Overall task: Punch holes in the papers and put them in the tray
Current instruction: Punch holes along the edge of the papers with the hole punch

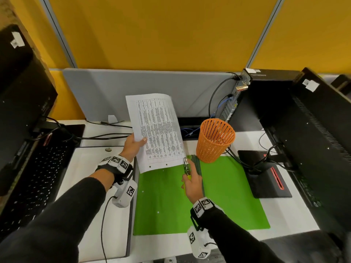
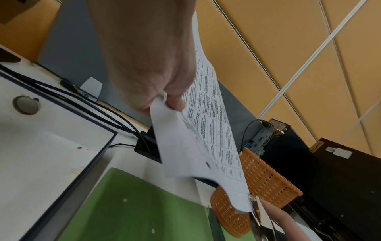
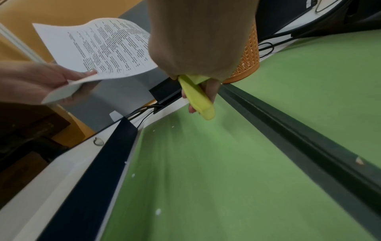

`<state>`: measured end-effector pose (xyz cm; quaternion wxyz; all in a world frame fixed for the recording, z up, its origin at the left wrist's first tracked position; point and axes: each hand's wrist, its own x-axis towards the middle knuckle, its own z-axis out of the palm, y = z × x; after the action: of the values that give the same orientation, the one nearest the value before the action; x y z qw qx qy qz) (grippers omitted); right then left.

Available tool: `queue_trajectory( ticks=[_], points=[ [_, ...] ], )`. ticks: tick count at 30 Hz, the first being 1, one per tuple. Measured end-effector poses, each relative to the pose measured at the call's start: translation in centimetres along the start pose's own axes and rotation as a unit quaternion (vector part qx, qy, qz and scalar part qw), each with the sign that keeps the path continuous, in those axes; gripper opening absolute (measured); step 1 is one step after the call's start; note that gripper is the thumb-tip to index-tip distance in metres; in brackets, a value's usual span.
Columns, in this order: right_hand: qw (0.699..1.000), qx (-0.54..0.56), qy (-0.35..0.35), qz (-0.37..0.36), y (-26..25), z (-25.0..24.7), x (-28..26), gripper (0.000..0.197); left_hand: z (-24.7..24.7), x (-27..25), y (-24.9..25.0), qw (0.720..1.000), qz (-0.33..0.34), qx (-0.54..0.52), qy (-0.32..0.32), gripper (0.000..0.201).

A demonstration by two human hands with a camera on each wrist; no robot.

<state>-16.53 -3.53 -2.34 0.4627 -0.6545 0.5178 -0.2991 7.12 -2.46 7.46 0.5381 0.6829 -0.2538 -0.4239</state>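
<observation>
My left hand pinches the left edge of a printed sheet of paper and holds it tilted up above the desk. Two punched holes show along the sheet's bottom edge. My right hand grips a hole punch with yellow-green handles; its metal head sits on the sheet's lower right corner. In the left wrist view the punch head bites that corner of the paper. In the right wrist view the yellow handle pokes out below my fingers. A white tray with a dark rim lies left of the sheet.
A green mat dotted with small white paper discs covers the desk under my hands. An orange mesh basket stands just behind the punch. A dark strip lies across the mat. Monitors, a keyboard and cables flank both sides.
</observation>
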Motion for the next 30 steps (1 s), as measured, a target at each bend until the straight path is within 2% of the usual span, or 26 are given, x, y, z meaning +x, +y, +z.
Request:
queue_trajectory(
  ticks=[3,6,12,15,17,19,21,24,30],
  points=[
    [1.000,-0.010,-0.022,-0.019,0.3,-0.3,-0.1,0.054,-0.4,0.0,0.0,1.000,-0.006,0.001,-0.005,0.043],
    [1.000,-0.004,-0.006,-0.005,0.8,-0.2,0.1,0.043,-0.2,-0.2,0.1,1.000,-0.004,0.004,-0.011,0.044],
    [0.999,-0.022,0.034,-0.014,1.5,-1.1,0.4,0.039,-0.8,0.0,0.3,1.000,-0.010,0.015,-0.005,0.044],
    [0.994,-0.087,0.061,0.031,2.4,-2.3,0.6,0.031,-1.4,0.0,0.4,1.000,-0.014,0.020,0.000,0.044],
    [0.976,-0.182,0.085,0.088,3.1,-3.4,0.5,0.026,-1.6,0.1,0.4,1.000,-0.017,0.024,-0.001,0.045],
    [0.936,-0.297,0.102,0.158,3.8,-4.8,0.3,0.029,-1.7,0.0,0.3,0.999,-0.024,0.027,-0.002,0.045],
    [0.891,-0.387,0.082,0.225,4.8,-6.3,0.1,0.037,-1.7,-0.1,0.1,0.999,-0.030,0.029,-0.010,0.045],
    [0.843,-0.467,0.065,0.257,7.1,-8.4,-0.2,0.044,-1.7,-0.2,-0.5,0.999,-0.029,0.033,-0.020,0.044],
    [0.841,-0.466,0.031,0.272,9.4,-10.0,-0.6,0.054,-2.1,-0.4,-1.5,0.999,-0.033,0.024,-0.028,0.046]
  ],
)
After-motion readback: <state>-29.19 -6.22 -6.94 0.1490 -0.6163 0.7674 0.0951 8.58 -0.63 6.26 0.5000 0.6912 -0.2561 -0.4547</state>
